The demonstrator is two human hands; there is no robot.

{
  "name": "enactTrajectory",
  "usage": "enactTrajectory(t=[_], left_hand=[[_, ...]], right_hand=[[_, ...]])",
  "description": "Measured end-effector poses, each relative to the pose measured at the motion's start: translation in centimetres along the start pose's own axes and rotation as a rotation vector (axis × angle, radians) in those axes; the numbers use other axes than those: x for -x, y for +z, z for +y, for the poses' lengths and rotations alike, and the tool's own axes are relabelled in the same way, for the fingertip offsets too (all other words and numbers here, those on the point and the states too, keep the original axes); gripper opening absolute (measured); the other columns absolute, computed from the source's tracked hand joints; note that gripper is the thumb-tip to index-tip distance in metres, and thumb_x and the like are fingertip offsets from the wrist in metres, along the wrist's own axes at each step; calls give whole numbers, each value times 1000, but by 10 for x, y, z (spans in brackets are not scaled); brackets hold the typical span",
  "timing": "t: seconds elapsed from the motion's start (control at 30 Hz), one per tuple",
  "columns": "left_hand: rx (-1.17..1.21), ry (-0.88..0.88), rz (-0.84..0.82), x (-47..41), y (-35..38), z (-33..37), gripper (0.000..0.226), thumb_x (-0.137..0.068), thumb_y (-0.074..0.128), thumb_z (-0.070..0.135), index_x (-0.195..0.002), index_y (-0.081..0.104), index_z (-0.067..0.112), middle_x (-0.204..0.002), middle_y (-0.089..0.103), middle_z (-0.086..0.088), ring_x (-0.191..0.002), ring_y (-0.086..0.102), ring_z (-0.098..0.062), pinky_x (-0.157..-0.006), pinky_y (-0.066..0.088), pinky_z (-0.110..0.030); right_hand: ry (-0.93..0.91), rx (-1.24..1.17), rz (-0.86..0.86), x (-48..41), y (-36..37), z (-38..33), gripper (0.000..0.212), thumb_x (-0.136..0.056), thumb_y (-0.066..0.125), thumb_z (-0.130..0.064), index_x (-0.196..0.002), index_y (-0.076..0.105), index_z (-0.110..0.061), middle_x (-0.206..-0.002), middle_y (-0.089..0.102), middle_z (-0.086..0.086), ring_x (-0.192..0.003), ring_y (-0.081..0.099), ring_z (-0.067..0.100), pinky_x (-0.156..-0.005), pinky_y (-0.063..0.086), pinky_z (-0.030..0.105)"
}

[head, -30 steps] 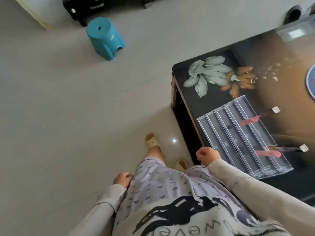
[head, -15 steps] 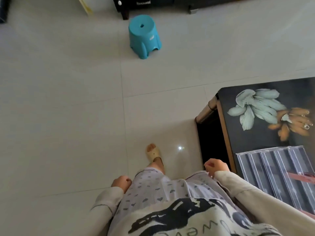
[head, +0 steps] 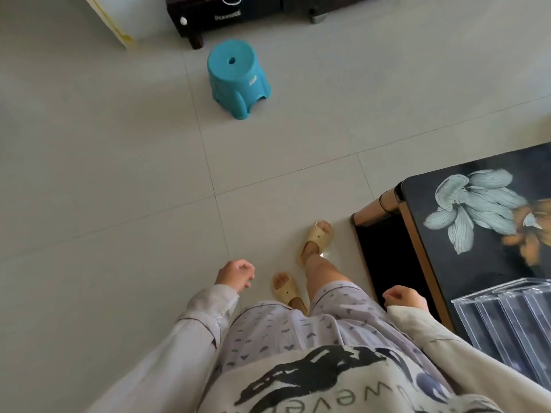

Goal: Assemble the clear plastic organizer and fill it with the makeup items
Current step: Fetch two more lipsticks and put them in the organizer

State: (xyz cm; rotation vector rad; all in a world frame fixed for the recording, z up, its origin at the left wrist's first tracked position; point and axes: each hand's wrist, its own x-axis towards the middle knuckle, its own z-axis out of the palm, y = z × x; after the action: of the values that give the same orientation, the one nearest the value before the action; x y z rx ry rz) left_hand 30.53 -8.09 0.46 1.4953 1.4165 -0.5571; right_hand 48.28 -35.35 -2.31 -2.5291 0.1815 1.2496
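The clear plastic organizer (head: 507, 320), with several long ribbed compartments, lies on the dark glass table (head: 417, 198) at the right edge of the head view; only its left part shows and no makeup items are in view. My right hand (head: 404, 297) is curled into a loose fist beside the table's near corner, holding nothing. My left hand (head: 235, 275) hangs over the floor, fingers curled and empty. Both hands are apart from the organizer.
A teal plastic stool (head: 237, 77) stands on the pale tiled floor ahead. Dark furniture (head: 223, 13) lines the far wall. The table has a flower print (head: 471, 204) and a wooden corner leg (head: 375, 208). My feet wear beige slippers (head: 316, 239).
The view has swung left and away from the table, so the lip products and most of the organizer have left the frame. My left hand has swung forward; I am stepping along the table's side.
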Motion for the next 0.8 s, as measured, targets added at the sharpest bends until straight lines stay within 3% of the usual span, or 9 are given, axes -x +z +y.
enactTrajectory(t=[0.17,0.27,0.33,0.43,0.53,0.6,0.67,0.73,0.8], left_hand=[[-168,-41,-91,-23,-5,40,27,-85,49,9,-63,52,24,-76,60,-2,-63,53,-18,-62,39,-21],[-291,-78,-123,-40,-17,67,26,-87,48,11,-66,55,24,-97,67,-10,-80,58,-20,-76,47,-25],[-353,-85,-137,-55,-26,88,29,-88,49,12,-63,51,26,-103,69,-11,-92,64,-26,-77,47,-23],[-373,-88,-93,-78,-41,122,15,-88,51,13,-85,65,16,-107,69,-14,-101,65,-28,-83,50,-28],[-397,-72,-61,-100,-54,159,16,-88,51,14,-88,66,13,-100,67,-12,-92,63,-27,-82,49,-27],[-427,-63,-68,-113,-59,183,15,-88,49,14,-82,62,17,-95,68,-12,-87,62,-27,-73,44,-23],[-453,-40,-78,-128,-62,209,14,-88,49,14,-77,56,19,-86,64,-8,-78,60,-24,-70,39,-20],[-493,-6,-89,-143,-67,241,13,-88,48,12,-78,55,17,-84,60,-6,-73,56,-21,-69,38,-19],[-521,23,-109,-159,-70,278,20,-88,48,11,-71,53,18,-82,59,-7,-73,54,-21,-69,38,-20]], right_hand=[[44,-95,-34,-26,-10,-47,20,-81,53,2,-94,68,2,-96,68,21,-81,55,24,-72,41,27],[9,-84,-45,-53,-33,-88,18,-83,54,-1,-94,68,0,-101,68,21,-92,59,30,-81,47,33],[-11,-50,-42,-74,-51,-115,19,-85,53,-4,-97,68,1,-100,67,21,-91,59,31,-84,48,35],[-55,-53,-49,-103,-79,-158,22,-86,52,-6,-100,68,0,-87,64,16,-78,56,24,-69,49,30],[-70,-96,-53,-126,-106,-196,18,-87,52,-8,-96,67,-5,-81,63,12,-72,56,23,-75,53,28],[-74,-124,-21,-137,-122,-213,17,-86,52,-8,-93,67,-6,-64,62,5,-54,54,19,-55,48,9],[-55,-169,5,-146,-134,-226,21,-85,52,-8,-97,68,-3,-59,56,0,-47,49,11,-43,42,7],[-23,-171,9,-155,-145,-238,23,-86,50,-9,-100,68,-4,-76,65,10,-58,56,18,-58,49,18],[17,-163,29,-165,-152,-248,24,-87,49,-9,-101,69,-5,-99,69,17,-87,63,29,-80,49,27]])
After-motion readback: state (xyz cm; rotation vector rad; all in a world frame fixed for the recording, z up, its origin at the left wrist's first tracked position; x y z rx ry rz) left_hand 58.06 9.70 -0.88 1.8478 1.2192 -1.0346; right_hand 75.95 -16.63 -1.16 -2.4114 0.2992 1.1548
